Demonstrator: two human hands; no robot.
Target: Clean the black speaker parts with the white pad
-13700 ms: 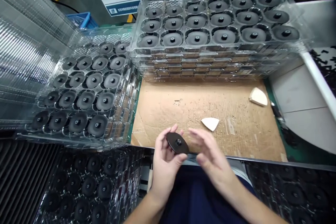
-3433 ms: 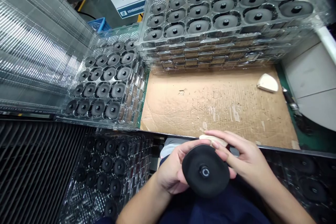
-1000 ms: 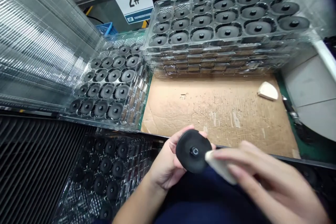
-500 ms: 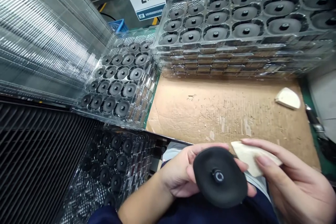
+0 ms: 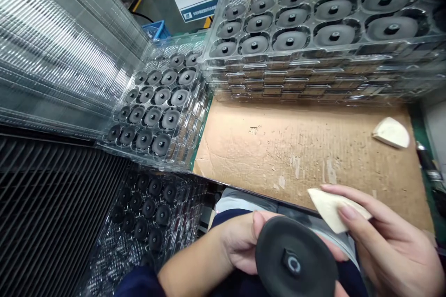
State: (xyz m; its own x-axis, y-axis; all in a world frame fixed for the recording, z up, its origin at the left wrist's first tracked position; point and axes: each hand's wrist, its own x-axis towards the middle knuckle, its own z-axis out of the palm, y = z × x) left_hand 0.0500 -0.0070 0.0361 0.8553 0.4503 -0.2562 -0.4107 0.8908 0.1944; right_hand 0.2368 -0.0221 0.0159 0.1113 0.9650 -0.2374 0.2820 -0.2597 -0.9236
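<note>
On the green bench [image 5: 199, 137], the large stack of clear plastic trays at the back [image 5: 299, 76] and the smaller stack of clear plastic trays at the left [image 5: 183, 141] stand as they did in the earlier pictures, their pockets filled with matt dark-grey round discs [image 5: 258, 45]; only the view has swung a little. The flat brown cardboard sheet [image 5: 265, 148] between them has lost one pale wedge from its middle since the first picture, and that piece is now in the right hand [image 5: 393, 241]. A second later than the wedge's blurred tip overlapped the disc's rim, the two are apart, and the disc sits lower and looms larger than half a second ago.

The right hand is half curled, thumb pressed on the near face of the cream thin wedge-shaped pad [image 5: 331, 209] and a finger along its upper edge. The left hand [image 5: 244, 246] is cupped around the matt black round disc with a central hub [image 5: 296, 260], fingers showing at both sides of the rim.

The disc hangs in front of the bench edge, above dark blue clothing [image 5: 139, 283], its lower rim cut off by the bottom of the view. Its hubbed face is tilted toward the camera, the hub pointing outward and slightly down to the right. The pad's sharp corner points up and left toward the back stack; its long axis slopes down rightward into the fingers. The smaller off-white thick wedge-shaped block [image 5: 392, 132] lies on the cardboard's right end, as before.
</note>
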